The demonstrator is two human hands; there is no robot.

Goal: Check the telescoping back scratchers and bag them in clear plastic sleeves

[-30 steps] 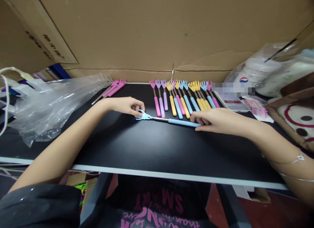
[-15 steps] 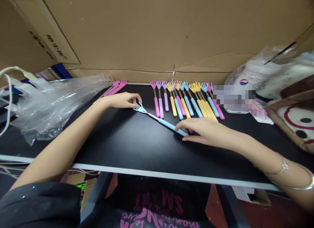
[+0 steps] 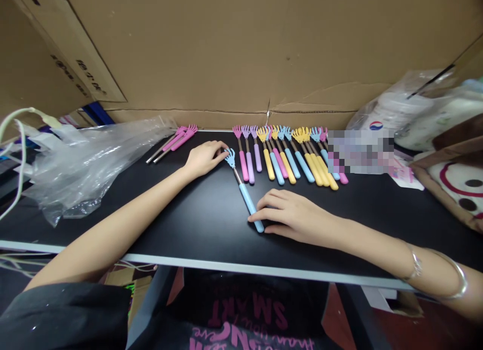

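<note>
A light blue back scratcher (image 3: pixel 247 198) lies slantwise on the black tabletop, its claw pointing away from me and its handle end toward me. My left hand (image 3: pixel 206 158) pinches the claw end from the left. Around the lower handle, my right hand (image 3: pixel 290 214) has its fingers on one side and its thumb on the other. Beyond my hands is a row of back scratchers with pink, purple, yellow and blue handles, such as a pink one (image 3: pixel 243 165) at its left end. Two pink parts with claws (image 3: pixel 184 138) and bare metal rods (image 3: pixel 154 154) rest at the back left.
A clear plastic bag (image 3: pixel 86 164) covers the left side of the table, with a white cable (image 3: pixel 23 154) beside it. At the right stand a bagged white cup (image 3: pixel 396 113) and a brown bag with a cartoon face (image 3: pixel 460 186). Cardboard (image 3: pixel 211 48) walls the back.
The blue back scratcher has swung from lying nearly crosswise to pointing more away from me. My left hand moved slightly right and my right hand moved left and nearer.
</note>
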